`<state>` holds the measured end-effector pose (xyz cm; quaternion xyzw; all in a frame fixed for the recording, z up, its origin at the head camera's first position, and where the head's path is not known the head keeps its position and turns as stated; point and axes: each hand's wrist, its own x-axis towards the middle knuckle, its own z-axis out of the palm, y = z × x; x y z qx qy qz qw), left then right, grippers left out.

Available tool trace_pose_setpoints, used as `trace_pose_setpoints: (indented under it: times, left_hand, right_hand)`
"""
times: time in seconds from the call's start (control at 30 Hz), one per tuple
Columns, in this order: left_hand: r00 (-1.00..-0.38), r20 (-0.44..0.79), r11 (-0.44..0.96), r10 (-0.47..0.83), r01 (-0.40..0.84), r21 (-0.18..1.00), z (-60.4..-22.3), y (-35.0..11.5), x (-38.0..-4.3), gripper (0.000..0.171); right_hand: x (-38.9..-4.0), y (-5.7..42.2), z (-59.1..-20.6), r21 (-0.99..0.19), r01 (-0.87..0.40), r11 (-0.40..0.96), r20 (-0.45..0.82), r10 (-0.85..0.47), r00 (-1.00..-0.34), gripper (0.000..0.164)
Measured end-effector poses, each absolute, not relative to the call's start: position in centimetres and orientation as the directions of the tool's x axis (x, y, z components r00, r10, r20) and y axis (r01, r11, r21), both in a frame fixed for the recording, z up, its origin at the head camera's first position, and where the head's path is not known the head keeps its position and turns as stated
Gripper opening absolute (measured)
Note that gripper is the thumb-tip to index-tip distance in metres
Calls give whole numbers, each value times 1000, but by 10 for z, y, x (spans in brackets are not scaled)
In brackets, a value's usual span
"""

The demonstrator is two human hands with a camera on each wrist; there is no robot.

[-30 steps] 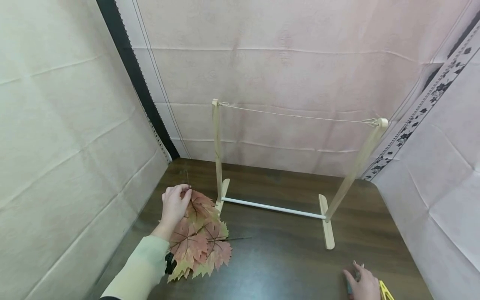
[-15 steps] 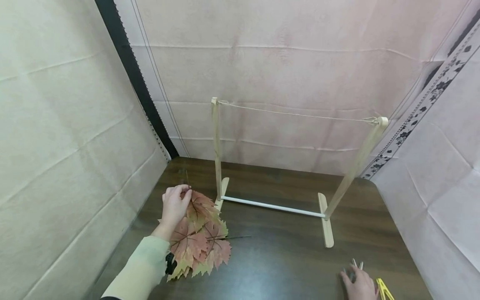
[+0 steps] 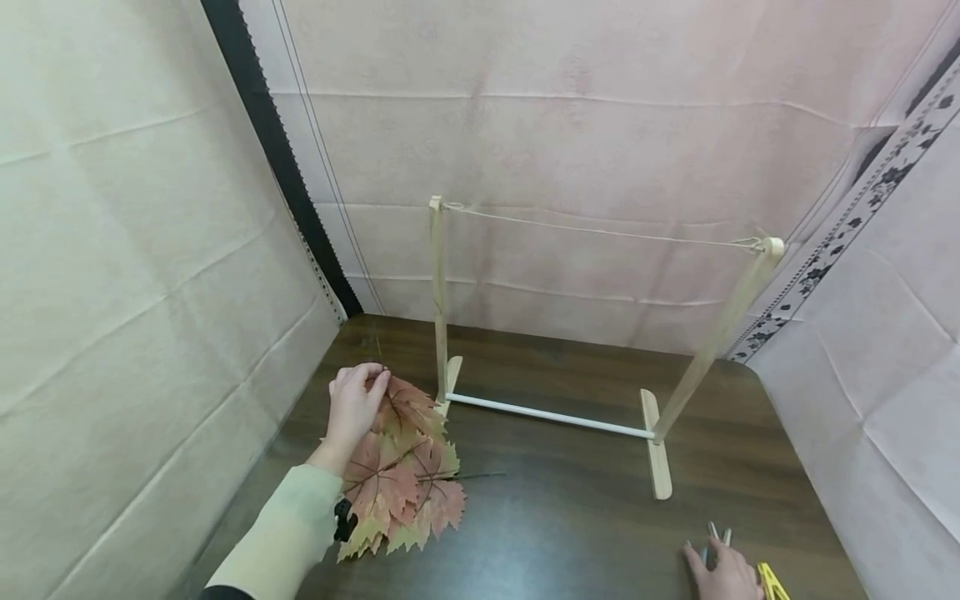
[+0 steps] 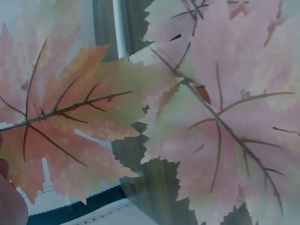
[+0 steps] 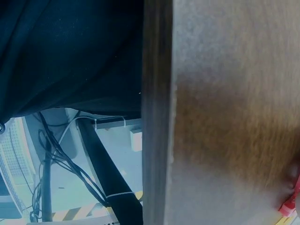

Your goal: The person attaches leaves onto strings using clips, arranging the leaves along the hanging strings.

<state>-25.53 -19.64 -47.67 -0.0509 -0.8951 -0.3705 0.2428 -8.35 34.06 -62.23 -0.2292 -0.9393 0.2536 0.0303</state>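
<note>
In the head view my left hand (image 3: 356, 406) pinches the thin stem of a red-orange artificial leaf (image 3: 408, 410). More artificial leaves (image 3: 382, 483), pink with yellow-green edges, lie overlapped just below it. The left wrist view shows the pinched leaf (image 4: 70, 112) close up beside another leaf (image 4: 220, 117), with dark veins. At the lower right, my right hand (image 3: 726, 573) rests low over several clothespins. Pale prongs of one clothespin (image 3: 720, 533) stick out past its fingers, and a yellow clothespin (image 3: 772, 582) lies beside it. Whether the fingers grip one is hidden.
A wooden stand (image 3: 657, 446) with two posts and a white crossbar (image 3: 547, 415) stands mid-table. A string (image 3: 592, 230) runs between the post tops. Cloth walls (image 3: 570, 150) enclose the table. In the right wrist view a red clothespin (image 5: 288, 206) shows near the corner.
My right hand has shifted slightly over the clothespins, uncovering more of the pale prongs. My left hand stays on the leaf stem, and the view has shifted a little.
</note>
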Motion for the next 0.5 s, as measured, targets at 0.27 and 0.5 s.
trace_pose_setpoints:
  times: [0.27,0.5]
  left_hand:
    - [-884,456,734,-100,244,634,-471,-205,-252,15]
    - [-850,515,740,-108,277,613,-469,-201,-254,13]
  right_hand:
    - [-97,329,-622,-443,359,821,-126,339,-932,80]
    - [-105,332,-624,-421,265,867,-115,239,-964,72]
